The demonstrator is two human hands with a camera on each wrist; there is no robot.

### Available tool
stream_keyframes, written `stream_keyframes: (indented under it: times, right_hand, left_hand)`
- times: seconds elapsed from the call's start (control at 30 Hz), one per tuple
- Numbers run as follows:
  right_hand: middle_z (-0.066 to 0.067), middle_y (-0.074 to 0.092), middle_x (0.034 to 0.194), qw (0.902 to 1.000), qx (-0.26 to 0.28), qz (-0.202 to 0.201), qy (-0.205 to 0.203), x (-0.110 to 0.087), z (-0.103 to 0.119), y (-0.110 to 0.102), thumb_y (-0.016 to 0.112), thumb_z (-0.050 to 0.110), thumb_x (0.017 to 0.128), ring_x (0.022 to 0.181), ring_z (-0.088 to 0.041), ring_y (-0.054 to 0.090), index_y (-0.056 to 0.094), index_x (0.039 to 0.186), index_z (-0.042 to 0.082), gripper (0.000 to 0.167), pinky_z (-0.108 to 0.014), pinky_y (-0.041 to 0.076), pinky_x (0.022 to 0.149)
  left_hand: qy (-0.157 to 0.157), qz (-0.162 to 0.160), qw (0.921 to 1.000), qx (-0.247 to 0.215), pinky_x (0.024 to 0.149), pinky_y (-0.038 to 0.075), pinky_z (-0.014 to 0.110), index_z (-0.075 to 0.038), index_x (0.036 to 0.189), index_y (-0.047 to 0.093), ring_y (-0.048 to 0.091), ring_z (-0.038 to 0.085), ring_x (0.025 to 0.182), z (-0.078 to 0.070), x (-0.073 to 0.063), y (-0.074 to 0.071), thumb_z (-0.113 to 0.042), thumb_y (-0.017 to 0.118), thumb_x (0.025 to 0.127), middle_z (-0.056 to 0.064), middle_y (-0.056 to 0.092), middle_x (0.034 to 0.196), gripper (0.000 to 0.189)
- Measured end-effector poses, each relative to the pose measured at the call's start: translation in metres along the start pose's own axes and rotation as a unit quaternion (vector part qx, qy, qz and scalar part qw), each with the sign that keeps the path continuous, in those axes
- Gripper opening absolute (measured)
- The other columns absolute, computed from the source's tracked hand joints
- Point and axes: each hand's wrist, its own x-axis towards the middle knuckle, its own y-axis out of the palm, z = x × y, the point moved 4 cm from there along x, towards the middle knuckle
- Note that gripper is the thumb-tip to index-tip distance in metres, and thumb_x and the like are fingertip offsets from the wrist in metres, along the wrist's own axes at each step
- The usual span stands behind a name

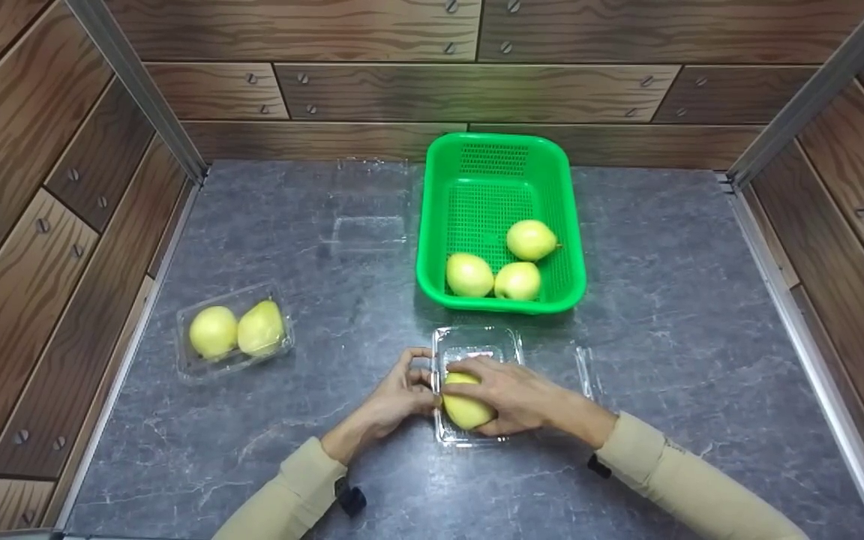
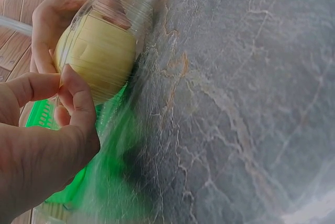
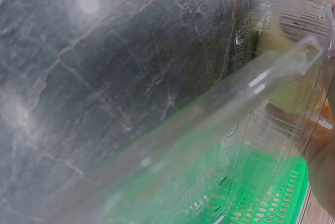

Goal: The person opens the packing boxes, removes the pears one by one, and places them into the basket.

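Right grip (image 1: 507, 393) is clasped round a pear (image 1: 466, 410) inside the box (image 1: 481, 337), whose rim (image 1: 436, 346) is pinched by the left grip (image 1: 400, 396); the box could be tipped if pressed off-centre.

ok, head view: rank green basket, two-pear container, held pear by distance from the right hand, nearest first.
1. Held pear: in the right hand's grip.
2. Green basket: beyond the hand, toward the back wall.
3. Two-pear container: well off to the left.
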Motion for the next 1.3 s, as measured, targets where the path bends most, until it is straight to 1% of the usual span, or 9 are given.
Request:
stream_keyframes:
  times: [0.33, 0.6, 0.77, 1.0, 1.13, 1.3]
  right_hand:
    - [-0.014, 0.047, 0.160, 0.9996, 0.008, 0.023, 0.015, 0.000, 0.001, -0.003, 0.087, 0.042, 0.081, 0.135, -0.033, 0.058, 0.049, 0.154, 0.028, 0.084, -0.049, 0.064, 0.096]
    - [-0.011, 0.048, 0.158, 0.9998, -0.005, 0.008, 0.015, -0.001, 0.000, -0.006, 0.087, 0.042, 0.080, 0.132, -0.031, 0.060, 0.051, 0.152, 0.029, 0.081, -0.046, 0.065, 0.092]
    - [-0.012, 0.048, 0.158, 0.9998, -0.013, 0.003, 0.011, -0.001, 0.000, -0.010, 0.088, 0.042, 0.079, 0.131, -0.032, 0.061, 0.051, 0.152, 0.029, 0.082, -0.045, 0.066, 0.091]
    - [-0.014, 0.049, 0.156, 0.9996, -0.027, -0.011, 0.003, -0.002, -0.002, -0.016, 0.089, 0.041, 0.078, 0.130, -0.031, 0.060, 0.052, 0.151, 0.026, 0.083, -0.045, 0.065, 0.092]
    - [-0.015, 0.049, 0.156, 0.9993, -0.033, -0.014, -0.001, -0.003, -0.003, -0.022, 0.089, 0.041, 0.078, 0.130, -0.032, 0.059, 0.053, 0.151, 0.024, 0.083, -0.045, 0.066, 0.091]
    - [-0.014, 0.049, 0.156, 0.9991, -0.039, -0.017, 0.002, -0.004, -0.005, -0.029, 0.089, 0.040, 0.079, 0.129, -0.031, 0.059, 0.054, 0.151, 0.024, 0.081, -0.041, 0.067, 0.085]
  left_hand:
    - [-0.003, -0.004, 1.0000, 0.001, 0.068, 0.061, 0.023, -0.003, 0.146, 0.032, 0.062, 0.011, 0.075, 0.000, 0.000, 0.000, 0.019, 0.063, 0.082, 0.002, 0.060, 0.097, 0.074]
    - [-0.002, -0.001, 1.0000, -0.003, 0.068, 0.060, 0.022, -0.002, 0.145, 0.032, 0.062, 0.010, 0.074, 0.001, 0.000, 0.000, 0.018, 0.063, 0.083, 0.002, 0.059, 0.097, 0.073]
    - [0.001, -0.003, 1.0000, -0.004, 0.067, 0.060, 0.022, -0.002, 0.145, 0.032, 0.061, 0.011, 0.074, 0.001, 0.000, -0.001, 0.019, 0.063, 0.082, 0.003, 0.060, 0.097, 0.073]
    - [0.000, -0.002, 1.0000, -0.007, 0.069, 0.061, 0.023, -0.002, 0.145, 0.033, 0.062, 0.013, 0.080, 0.000, 0.000, 0.000, 0.019, 0.062, 0.082, 0.002, 0.060, 0.096, 0.073]
    - [-0.001, -0.005, 1.0000, -0.008, 0.068, 0.061, 0.024, -0.003, 0.146, 0.033, 0.062, 0.011, 0.076, 0.000, 0.000, 0.000, 0.019, 0.062, 0.082, 0.004, 0.060, 0.098, 0.074]
    - [-0.003, -0.004, 1.0000, -0.004, 0.068, 0.060, 0.024, -0.003, 0.145, 0.033, 0.062, 0.010, 0.073, 0.001, 0.000, 0.000, 0.017, 0.063, 0.081, 0.005, 0.059, 0.099, 0.074]
